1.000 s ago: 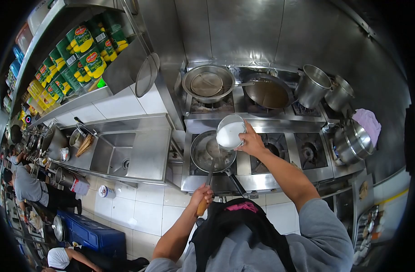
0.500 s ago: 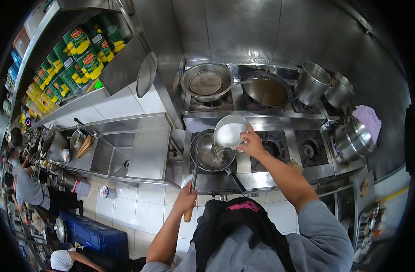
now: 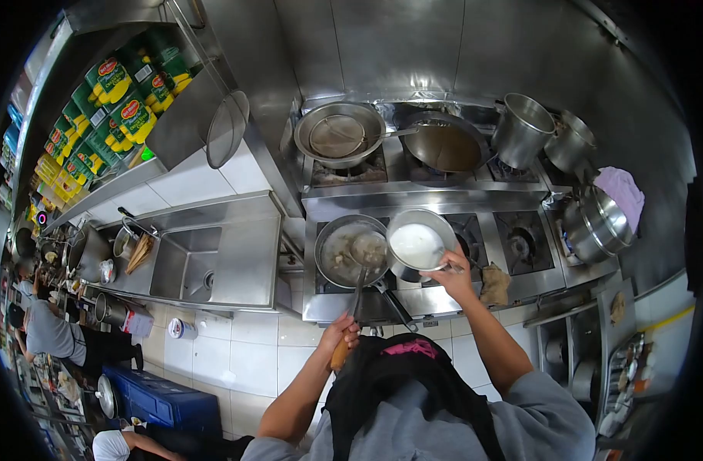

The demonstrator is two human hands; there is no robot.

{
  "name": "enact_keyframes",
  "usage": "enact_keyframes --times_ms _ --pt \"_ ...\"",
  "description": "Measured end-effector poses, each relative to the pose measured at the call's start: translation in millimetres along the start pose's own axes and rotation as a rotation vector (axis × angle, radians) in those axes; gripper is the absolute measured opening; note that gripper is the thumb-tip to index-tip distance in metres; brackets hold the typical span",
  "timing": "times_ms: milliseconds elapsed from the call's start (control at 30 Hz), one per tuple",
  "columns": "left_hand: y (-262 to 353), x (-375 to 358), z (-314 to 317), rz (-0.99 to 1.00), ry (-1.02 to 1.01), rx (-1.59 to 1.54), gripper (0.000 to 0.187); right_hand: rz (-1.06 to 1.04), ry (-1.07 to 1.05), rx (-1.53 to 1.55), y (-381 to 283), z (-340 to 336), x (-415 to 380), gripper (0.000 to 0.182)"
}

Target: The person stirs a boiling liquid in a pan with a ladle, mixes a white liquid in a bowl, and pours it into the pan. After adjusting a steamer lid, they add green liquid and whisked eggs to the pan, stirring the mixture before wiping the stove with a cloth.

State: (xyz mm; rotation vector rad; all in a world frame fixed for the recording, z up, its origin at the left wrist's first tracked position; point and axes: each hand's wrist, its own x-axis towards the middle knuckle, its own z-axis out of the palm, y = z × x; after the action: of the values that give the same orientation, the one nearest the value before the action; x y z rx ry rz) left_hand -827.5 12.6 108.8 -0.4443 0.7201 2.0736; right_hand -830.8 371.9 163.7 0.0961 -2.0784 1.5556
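Bowl (image 3: 419, 246) of white liquid dropped level; your right hand (image 3: 453, 275) grips it at five o'clock, left hand (image 3: 340, 335) clasps ladle (image 3: 364, 257).

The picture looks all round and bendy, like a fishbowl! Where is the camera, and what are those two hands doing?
The camera sits on a person's head and looks down, so you see their own arms from above. The round lens bends everything at the edges. They stand at a steel stove in a big kitchen. The left hand grips the wooden handle of a long ladle, whose scoop rests in a pan of food. The right hand holds a metal bowl of something white beside that pan. Further back are a wok, another pan and pots. To the left are a sink and shelves of green cans.
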Motion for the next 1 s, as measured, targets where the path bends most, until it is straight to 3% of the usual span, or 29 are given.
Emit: enact_keyframes --times_ms 100,200,267,367,467,800,833,900,933,1000 --pt "9 -26 -8 0.001 0.082 0.243 0.019 0.02 0.0 -0.006 -16 -20 -25 0.048" --pt "20 -65 -2 0.044 0.283 0.815 0.065 0.066 0.013 -0.094 -13 -48 -55 0.047" --pt "25 -87 0 0.081 0.337 0.916 0.065 0.077 0.075 -0.239 -8 -62 -72 0.045" --pt "32 -96 -19 0.144 0.433 1.181 0.066 0.161 0.15 -0.201 -28 -72 -85 0.044" --pt "35 -91 -30 0.334 0.523 1.504 0.066 0.228 0.135 -0.222 -31 -86 -96 0.042" --pt "33 8 -40 0.735 0.598 1.779 0.066 0.163 0.145 -0.295 -54 -83 -91 0.041" --pt "31 15 -34 0.738 0.594 1.78 0.066 0.162 0.148 -0.297 -54 -81 -91 0.041" --pt "28 21 -12 0.531 0.648 1.872 0.064 0.156 0.142 -0.379 -53 -77 -91 0.041" --pt "25 23 -8 0.546 0.629 1.942 0.063 0.156 0.143 -0.379 -43 -77 -94 0.041" --pt "20 17 7 0.475 0.621 2.02 0.063 0.282 0.136 -0.213 -27 -75 -100 0.041"
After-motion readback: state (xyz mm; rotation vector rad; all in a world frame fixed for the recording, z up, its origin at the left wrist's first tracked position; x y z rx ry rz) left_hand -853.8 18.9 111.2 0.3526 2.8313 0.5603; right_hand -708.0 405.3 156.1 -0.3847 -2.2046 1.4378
